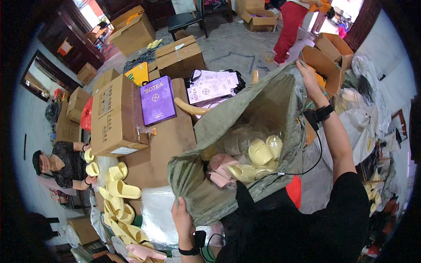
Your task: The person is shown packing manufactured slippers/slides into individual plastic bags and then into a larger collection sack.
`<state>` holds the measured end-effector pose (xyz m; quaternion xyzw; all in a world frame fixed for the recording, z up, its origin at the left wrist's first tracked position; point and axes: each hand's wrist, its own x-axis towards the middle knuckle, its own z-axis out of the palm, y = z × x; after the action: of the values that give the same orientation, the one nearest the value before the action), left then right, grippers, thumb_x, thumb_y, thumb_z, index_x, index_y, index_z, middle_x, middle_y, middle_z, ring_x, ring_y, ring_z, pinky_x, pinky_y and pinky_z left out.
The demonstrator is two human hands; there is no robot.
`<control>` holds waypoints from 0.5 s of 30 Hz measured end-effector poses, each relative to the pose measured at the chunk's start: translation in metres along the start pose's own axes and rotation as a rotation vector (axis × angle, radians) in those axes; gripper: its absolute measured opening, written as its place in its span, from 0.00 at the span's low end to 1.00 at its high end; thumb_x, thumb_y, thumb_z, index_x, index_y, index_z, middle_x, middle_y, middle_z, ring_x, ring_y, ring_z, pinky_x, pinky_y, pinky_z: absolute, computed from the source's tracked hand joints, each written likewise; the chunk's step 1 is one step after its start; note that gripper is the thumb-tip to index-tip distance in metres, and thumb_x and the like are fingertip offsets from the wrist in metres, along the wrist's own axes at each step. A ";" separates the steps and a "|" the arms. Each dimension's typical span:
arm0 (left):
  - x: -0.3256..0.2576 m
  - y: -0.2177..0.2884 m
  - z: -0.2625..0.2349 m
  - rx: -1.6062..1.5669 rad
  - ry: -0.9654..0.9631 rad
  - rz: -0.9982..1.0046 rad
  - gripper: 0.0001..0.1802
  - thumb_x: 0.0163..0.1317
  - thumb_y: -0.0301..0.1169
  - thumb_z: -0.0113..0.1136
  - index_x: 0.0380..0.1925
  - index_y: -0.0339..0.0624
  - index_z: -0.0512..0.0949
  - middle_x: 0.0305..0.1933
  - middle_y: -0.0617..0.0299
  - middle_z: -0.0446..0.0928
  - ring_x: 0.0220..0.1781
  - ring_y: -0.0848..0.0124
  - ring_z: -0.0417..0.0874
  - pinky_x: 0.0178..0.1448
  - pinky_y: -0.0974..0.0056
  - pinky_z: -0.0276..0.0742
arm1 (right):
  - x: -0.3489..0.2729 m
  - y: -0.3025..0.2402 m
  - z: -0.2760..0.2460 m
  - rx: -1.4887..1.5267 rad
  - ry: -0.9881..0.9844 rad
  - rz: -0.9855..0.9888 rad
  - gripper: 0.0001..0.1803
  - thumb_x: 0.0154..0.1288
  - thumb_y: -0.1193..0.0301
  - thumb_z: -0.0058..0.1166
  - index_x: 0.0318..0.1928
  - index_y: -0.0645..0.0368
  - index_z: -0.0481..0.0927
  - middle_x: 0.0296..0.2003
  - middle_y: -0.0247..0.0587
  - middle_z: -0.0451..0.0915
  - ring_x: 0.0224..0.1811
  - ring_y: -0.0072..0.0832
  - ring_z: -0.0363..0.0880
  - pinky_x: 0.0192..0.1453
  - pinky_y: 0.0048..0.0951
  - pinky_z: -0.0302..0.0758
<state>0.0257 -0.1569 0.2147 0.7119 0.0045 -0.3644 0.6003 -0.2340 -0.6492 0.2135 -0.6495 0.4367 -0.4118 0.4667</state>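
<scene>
A large grey-green woven sack point(239, 113) is stretched wide between my hands, its mouth facing me. My left hand point(182, 217) is closed on the near left part of its rim. Farther off on the right, my right hand point(308, 78) grips the raised far edge, thumb over the cloth. Down in the sack lie pale yellow slippers point(262, 151) and pink slippers point(222, 170), at least some in clear plastic. A dark cable with a small light connector point(280, 173) crosses in front of the sack's opening.
Yellow slippers point(115, 197) are heaped along the table's left side, where a co-worker point(66, 164) handles more. A closed carton point(115, 116), purple bags point(158, 101) and clear plastic sheets point(160, 212) lie on the brown table point(164, 164). Open cartons point(322, 65) stand beyond my right hand.
</scene>
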 end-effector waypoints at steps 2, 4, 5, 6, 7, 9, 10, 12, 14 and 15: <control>0.021 -0.024 -0.022 -0.130 0.005 0.063 0.22 0.71 0.39 0.45 0.49 0.27 0.71 0.46 0.49 0.77 0.43 0.65 0.77 0.49 0.61 0.73 | 0.003 -0.015 0.025 0.251 0.079 0.118 0.27 0.69 0.55 0.48 0.28 0.71 0.78 0.23 0.31 0.78 0.27 0.16 0.72 0.32 0.24 0.68; 0.046 -0.045 -0.022 0.068 -0.012 0.208 0.22 0.71 0.38 0.44 0.51 0.27 0.70 0.49 0.50 0.76 0.46 0.65 0.77 0.50 0.61 0.73 | 0.039 0.063 -0.023 0.074 0.045 0.014 0.30 0.67 0.52 0.49 0.30 0.73 0.78 0.27 0.42 0.81 0.28 0.25 0.76 0.36 0.29 0.71; 0.063 -0.062 -0.024 0.132 0.005 0.077 0.21 0.72 0.37 0.43 0.52 0.28 0.70 0.49 0.50 0.76 0.47 0.64 0.76 0.51 0.61 0.73 | 0.057 0.100 -0.039 -0.381 0.032 0.002 0.33 0.66 0.49 0.49 0.30 0.75 0.78 0.28 0.50 0.81 0.30 0.34 0.78 0.39 0.34 0.71; 0.072 -0.076 -0.023 0.125 0.015 0.075 0.21 0.72 0.37 0.43 0.52 0.28 0.70 0.49 0.50 0.76 0.47 0.64 0.76 0.51 0.61 0.73 | 0.068 0.121 -0.038 -0.828 0.011 -0.008 0.36 0.64 0.46 0.48 0.30 0.76 0.78 0.29 0.58 0.81 0.32 0.43 0.80 0.42 0.39 0.71; 0.077 -0.088 -0.022 0.087 0.053 0.028 0.21 0.72 0.36 0.43 0.52 0.28 0.70 0.49 0.50 0.76 0.47 0.64 0.76 0.51 0.61 0.73 | 0.060 0.125 -0.006 -0.743 0.030 0.082 0.38 0.63 0.44 0.47 0.31 0.77 0.78 0.30 0.64 0.79 0.36 0.51 0.79 0.45 0.42 0.70; 0.087 -0.100 -0.014 0.023 0.041 -0.001 0.19 0.72 0.35 0.41 0.52 0.29 0.70 0.49 0.51 0.76 0.47 0.64 0.76 0.51 0.61 0.73 | 0.062 0.144 0.001 -0.779 0.105 0.219 0.39 0.62 0.42 0.46 0.32 0.77 0.79 0.32 0.72 0.77 0.45 0.56 0.78 0.49 0.44 0.69; 0.087 -0.100 -0.017 0.020 0.057 -0.007 0.19 0.72 0.35 0.41 0.52 0.29 0.70 0.49 0.51 0.76 0.47 0.64 0.76 0.51 0.61 0.73 | 0.067 0.139 0.009 -0.778 0.088 0.216 0.39 0.62 0.42 0.46 0.32 0.77 0.79 0.32 0.72 0.77 0.45 0.56 0.78 0.49 0.44 0.69; 0.087 -0.094 -0.024 -0.079 0.007 0.028 0.18 0.72 0.34 0.42 0.51 0.30 0.70 0.49 0.51 0.76 0.48 0.65 0.76 0.53 0.61 0.72 | 0.075 0.121 0.017 -0.706 0.127 0.227 0.37 0.64 0.45 0.47 0.35 0.78 0.78 0.33 0.70 0.78 0.45 0.52 0.78 0.50 0.43 0.69; 0.068 -0.073 -0.013 -0.153 0.043 0.050 0.18 0.72 0.35 0.42 0.50 0.30 0.71 0.48 0.51 0.76 0.47 0.66 0.76 0.52 0.61 0.73 | 0.064 0.096 0.011 -0.465 0.149 -0.089 0.31 0.68 0.50 0.43 0.51 0.70 0.75 0.38 0.62 0.80 0.44 0.55 0.77 0.50 0.43 0.71; 0.064 -0.069 -0.012 -0.190 0.061 0.045 0.18 0.72 0.35 0.42 0.49 0.30 0.71 0.47 0.51 0.76 0.46 0.67 0.76 0.52 0.62 0.73 | 0.068 0.092 -0.002 -0.560 0.089 0.028 0.30 0.68 0.51 0.45 0.52 0.68 0.75 0.41 0.60 0.80 0.45 0.53 0.77 0.49 0.42 0.71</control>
<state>0.0477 -0.1549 0.1225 0.6624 0.0414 -0.3271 0.6727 -0.2337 -0.7310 0.1332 -0.7282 0.5625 -0.2968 0.2554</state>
